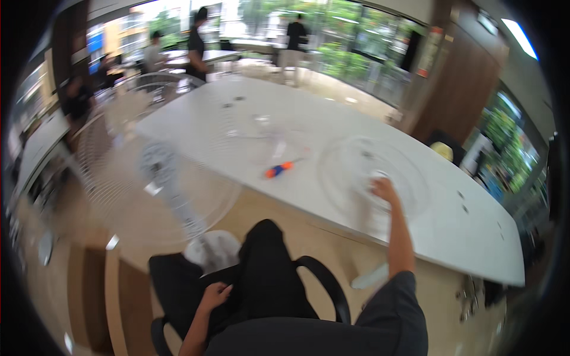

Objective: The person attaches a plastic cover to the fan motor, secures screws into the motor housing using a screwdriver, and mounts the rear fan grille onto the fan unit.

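A round, see-through wire fan grille [337, 194] lies on the white table. My right hand [385, 190] reaches over it, fingers closed at its pale centre; motion blur hides the exact grip. To my left stands a fan with a large wire cage [104, 199], a grey hub [157, 163] and a grey stem [184, 210] running down to a white base [214, 248]. My left hand [215, 295] rests by my lap, fingers loosely curled, with nothing visible in them. An orange and blue screwdriver [279, 169] lies on the table, left of the grille.
The white table [451, 219] spans the space ahead of me. A blurred clear piece [276, 142] lies beyond the screwdriver. Beside my chair [172, 276], an open cardboard box [127, 296] stands on the floor. Several people are farther back near the windows.
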`<state>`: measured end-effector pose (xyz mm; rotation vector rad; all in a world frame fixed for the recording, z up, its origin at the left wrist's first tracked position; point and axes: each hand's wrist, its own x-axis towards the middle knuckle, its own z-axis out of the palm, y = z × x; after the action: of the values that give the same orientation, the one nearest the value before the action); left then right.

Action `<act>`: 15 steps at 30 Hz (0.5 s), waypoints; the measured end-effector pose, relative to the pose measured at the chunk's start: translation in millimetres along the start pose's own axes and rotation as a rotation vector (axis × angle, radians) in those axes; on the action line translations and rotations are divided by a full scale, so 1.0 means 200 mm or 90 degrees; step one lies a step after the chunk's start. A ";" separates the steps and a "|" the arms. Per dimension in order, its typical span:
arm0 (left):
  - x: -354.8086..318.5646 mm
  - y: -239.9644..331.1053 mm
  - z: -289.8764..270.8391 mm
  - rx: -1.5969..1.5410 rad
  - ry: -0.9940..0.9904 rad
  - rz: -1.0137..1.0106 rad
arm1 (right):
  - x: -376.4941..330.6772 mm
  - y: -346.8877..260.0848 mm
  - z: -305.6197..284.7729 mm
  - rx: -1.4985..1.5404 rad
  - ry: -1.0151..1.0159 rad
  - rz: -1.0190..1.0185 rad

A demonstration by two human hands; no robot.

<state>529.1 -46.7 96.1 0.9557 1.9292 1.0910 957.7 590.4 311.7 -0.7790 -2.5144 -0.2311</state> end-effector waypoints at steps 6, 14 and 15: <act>-0.12 -0.03 -0.03 0.087 0.048 -0.007 | -0.04 -0.28 -0.12 0.401 -0.212 0.521; -0.07 0.01 -0.04 0.079 0.041 0.002 | -0.02 -0.22 -0.13 0.382 -0.284 0.597; -0.08 0.01 -0.06 0.087 0.043 -0.008 | -0.01 -0.26 -0.12 0.409 -0.235 0.583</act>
<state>527.5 -64.1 106.9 0.9901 2.0834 1.0064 940.1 540.0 329.9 -1.6377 -2.0245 1.0388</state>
